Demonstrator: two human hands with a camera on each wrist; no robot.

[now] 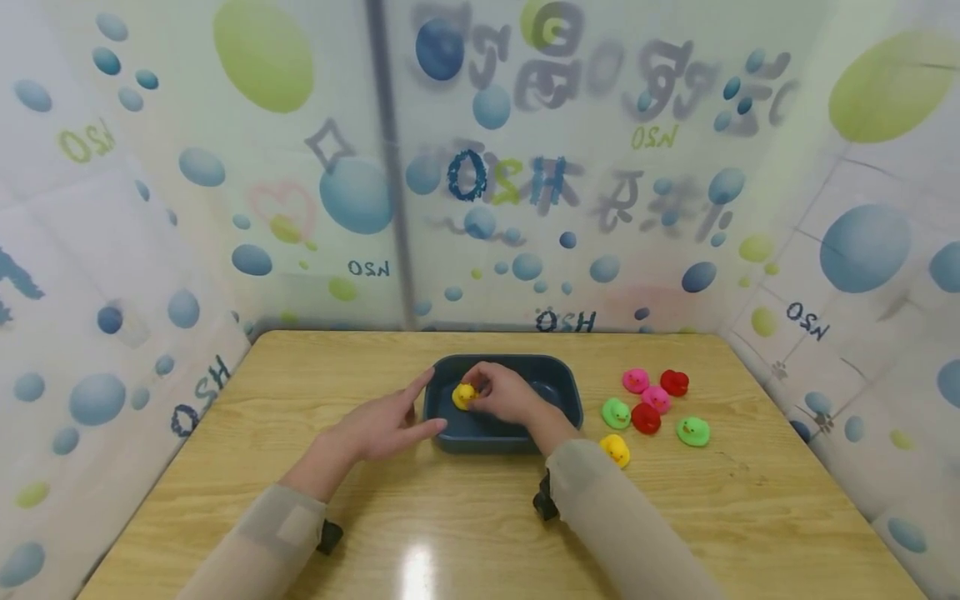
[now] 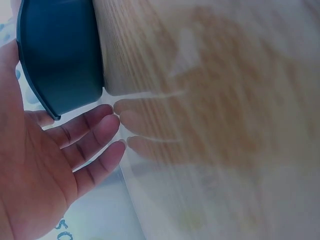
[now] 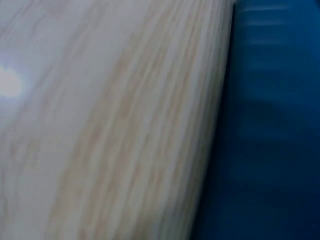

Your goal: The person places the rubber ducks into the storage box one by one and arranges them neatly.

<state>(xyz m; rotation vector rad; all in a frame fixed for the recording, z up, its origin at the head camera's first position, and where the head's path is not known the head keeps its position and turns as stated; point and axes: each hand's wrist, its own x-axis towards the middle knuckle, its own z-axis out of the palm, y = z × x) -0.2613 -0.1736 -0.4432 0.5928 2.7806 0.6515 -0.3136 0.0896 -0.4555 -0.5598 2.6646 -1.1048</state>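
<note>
Pinching yellow duck inside tray, right hand; left hand spread wide at left end, likely steadying tray; other ducks at right, perhaps for reach.

mirrored "h2o" lettering stands large in blue and green on the bubble-patterned backdrop, repeated smaller around it; the blurred grey characters there are unreadable.
</note>
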